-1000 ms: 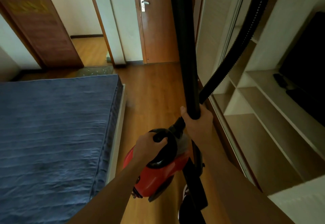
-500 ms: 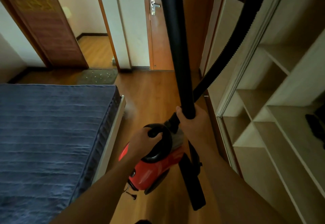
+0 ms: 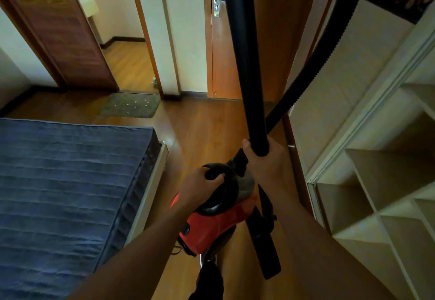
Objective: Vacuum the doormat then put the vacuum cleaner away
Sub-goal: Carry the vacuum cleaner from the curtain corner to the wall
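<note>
A red vacuum cleaner with a black loop handle hangs above the wooden floor. My left hand grips that handle. My right hand grips the black rigid tube, which stands upright and runs out of the top of the view. A black ribbed hose curves up to the right behind the tube. The dark doormat lies on the floor at the open doorway, far ahead on the left, apart from both hands.
A bed with a blue cover fills the left side. An open wardrobe with pale shelves lines the right. Between them runs a strip of wooden floor toward a closed wooden door.
The view has moved forward and tilted down. The doormat and doorway now show more fully, and the wardrobe shelves have slid right. Both hands keep the same grips.
</note>
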